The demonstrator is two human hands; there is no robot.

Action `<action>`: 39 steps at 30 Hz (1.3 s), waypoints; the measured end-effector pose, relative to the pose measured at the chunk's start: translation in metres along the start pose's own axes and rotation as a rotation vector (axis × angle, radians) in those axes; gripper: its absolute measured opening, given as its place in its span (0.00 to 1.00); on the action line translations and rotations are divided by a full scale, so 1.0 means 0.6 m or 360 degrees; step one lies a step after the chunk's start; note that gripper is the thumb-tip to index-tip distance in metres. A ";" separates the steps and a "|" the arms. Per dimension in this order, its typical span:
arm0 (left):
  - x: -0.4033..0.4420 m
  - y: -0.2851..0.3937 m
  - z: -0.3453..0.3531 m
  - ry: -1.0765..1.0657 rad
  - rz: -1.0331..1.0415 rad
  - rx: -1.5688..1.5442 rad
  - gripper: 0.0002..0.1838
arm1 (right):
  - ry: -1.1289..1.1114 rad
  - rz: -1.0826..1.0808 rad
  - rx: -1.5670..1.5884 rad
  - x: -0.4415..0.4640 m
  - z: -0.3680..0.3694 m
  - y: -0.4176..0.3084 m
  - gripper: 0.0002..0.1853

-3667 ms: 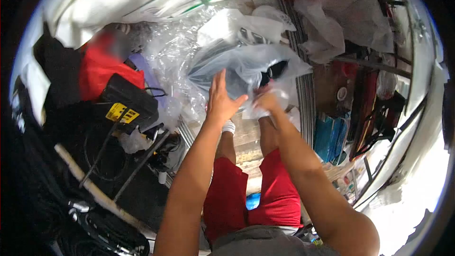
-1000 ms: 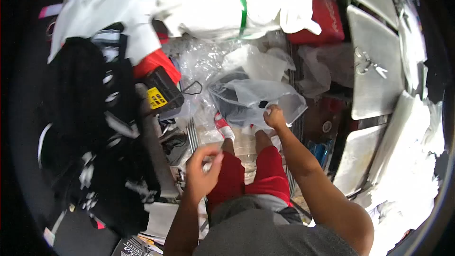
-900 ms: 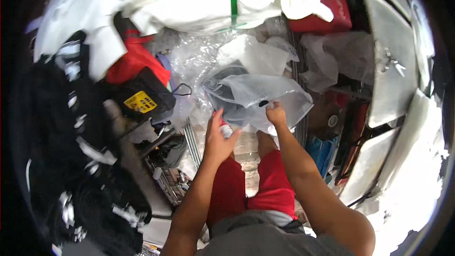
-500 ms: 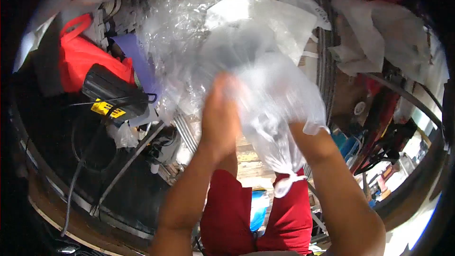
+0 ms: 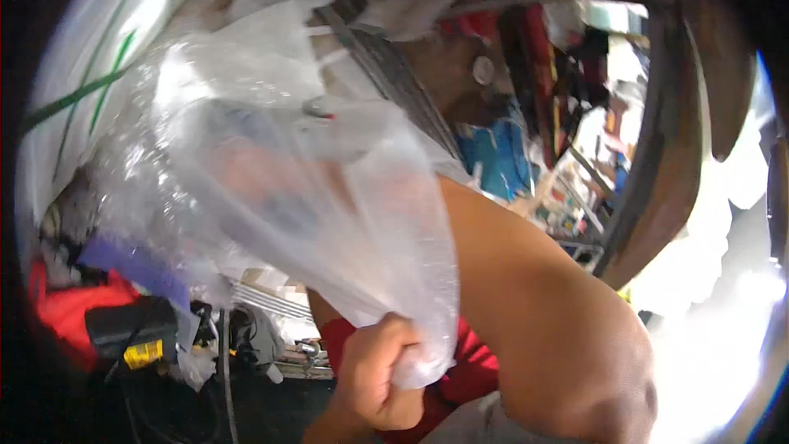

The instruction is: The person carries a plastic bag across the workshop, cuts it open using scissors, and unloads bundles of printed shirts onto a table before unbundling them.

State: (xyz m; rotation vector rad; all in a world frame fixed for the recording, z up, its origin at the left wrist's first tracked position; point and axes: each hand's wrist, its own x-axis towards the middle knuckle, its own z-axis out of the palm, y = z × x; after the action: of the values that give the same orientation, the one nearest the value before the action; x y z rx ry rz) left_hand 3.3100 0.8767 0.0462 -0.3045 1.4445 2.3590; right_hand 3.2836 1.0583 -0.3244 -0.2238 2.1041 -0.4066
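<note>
A large translucent plastic bag (image 5: 329,238) stretches diagonally across the middle of the head view. My left hand (image 5: 378,374) is closed in a fist around its lower end, and a bunched bit of plastic sticks out beside the thumb. From the right, my right forearm reaches up to the bag. My right hand (image 5: 246,168) shows only as a blurred pinkish shape through the film; its fingers cannot be made out. Something dark bluish also shows faintly through the plastic. Whether the hand is inside or behind the bag is unclear.
Crinkled clear plastic wrap (image 5: 131,164) lies left of the bag. Lower left are a red bag (image 5: 70,304), a black case (image 5: 136,325) with a yellow label, and a purple sheet (image 5: 140,267). Metal rails (image 5: 411,82), a blue item (image 5: 497,152) and clutter fill the upper right.
The view has turned, shifting the surroundings left and down. My left hand has moved from the bag's side to its lower end and closed on it. The bag now looks pulled longer.
</note>
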 end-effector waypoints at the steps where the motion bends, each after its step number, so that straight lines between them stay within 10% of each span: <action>1: 0.002 0.005 0.010 0.0070 -0.0049 -0.0042 0.03 | 0.0009 0.0023 0.0066 -0.010 -0.005 -0.001 0.41; 7: -0.007 0.028 0.030 0.0369 -0.0515 -0.0179 0.07 | 0.0029 0.0103 0.0408 -0.086 -0.036 -0.006 0.41; 10: -0.031 0.029 -0.019 0.0124 -0.0397 0.0861 0.19 | 0.0050 0.0170 0.0567 -0.153 -0.073 0.008 0.41; 12: -0.038 -0.003 -0.104 0.0226 0.0298 0.1539 0.27 | 0.0058 0.0209 0.0661 -0.192 -0.096 0.011 0.41; 14: -0.045 -0.061 -0.230 0.1040 -0.0521 0.0474 0.28 | 0.0074 0.0244 0.0757 -0.225 -0.123 0.015 0.41; 16: -0.034 -0.137 -0.273 0.1497 -0.0232 0.0036 0.24 | 0.0099 0.0301 0.0835 -0.262 -0.152 0.027 0.41; 20: -0.036 -0.430 -0.344 0.0589 -0.1332 0.0164 0.36 | 0.0117 0.0343 0.1053 -0.293 -0.192 0.035 0.41; 23: 0.050 -0.549 -0.196 0.0750 -0.0734 0.0744 0.29 | 0.0100 0.0415 0.1299 -0.287 -0.203 0.037 0.41; 31: 0.074 -0.522 -0.123 0.1260 -0.0672 0.0905 0.15 | 0.0265 0.0420 0.1743 -0.215 -0.097 0.046 0.41; 39: 0.094 -0.558 -0.036 0.0866 -0.0115 0.0820 0.16 | 0.0141 0.0429 0.1766 -0.154 -0.102 0.038 0.41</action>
State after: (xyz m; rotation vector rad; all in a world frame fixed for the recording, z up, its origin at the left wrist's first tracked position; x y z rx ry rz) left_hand 3.3951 1.0067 -0.2567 -0.8785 2.1698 1.8242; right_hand 3.2814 1.1205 -0.2301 0.7192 1.6635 -1.3331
